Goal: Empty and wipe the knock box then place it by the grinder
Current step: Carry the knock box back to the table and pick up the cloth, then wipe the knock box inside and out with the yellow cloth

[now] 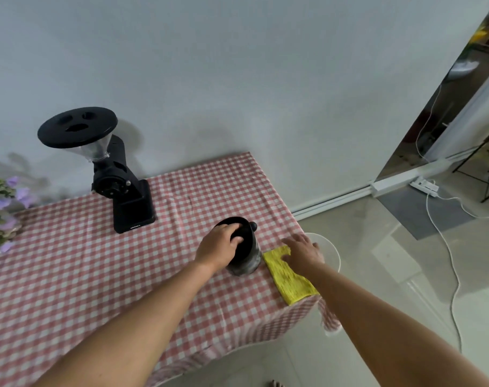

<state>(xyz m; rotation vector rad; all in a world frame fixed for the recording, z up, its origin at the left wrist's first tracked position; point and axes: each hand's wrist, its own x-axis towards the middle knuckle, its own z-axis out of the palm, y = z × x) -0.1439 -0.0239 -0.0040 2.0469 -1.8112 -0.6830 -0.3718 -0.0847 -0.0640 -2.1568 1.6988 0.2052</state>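
The knock box [247, 255], a dark round container with a black rim and a knock bar, stands upright near the table's right edge. My left hand [219, 244] grips its rim from the left, fingers inside the opening. A folded yellow cloth [289, 276] lies just right of the box at the table edge. My right hand [303, 251] rests flat on the cloth's far end, fingers spread. The black grinder [120, 188] with a wide hopper lid stands at the back left of the table.
The table wears a pink checked cloth [98, 275]. A white round bin [331, 252] sits on the floor just beyond the table's right edge. Purple flowers [3, 208] stand at far left. A white cable [450, 247] runs across the floor.
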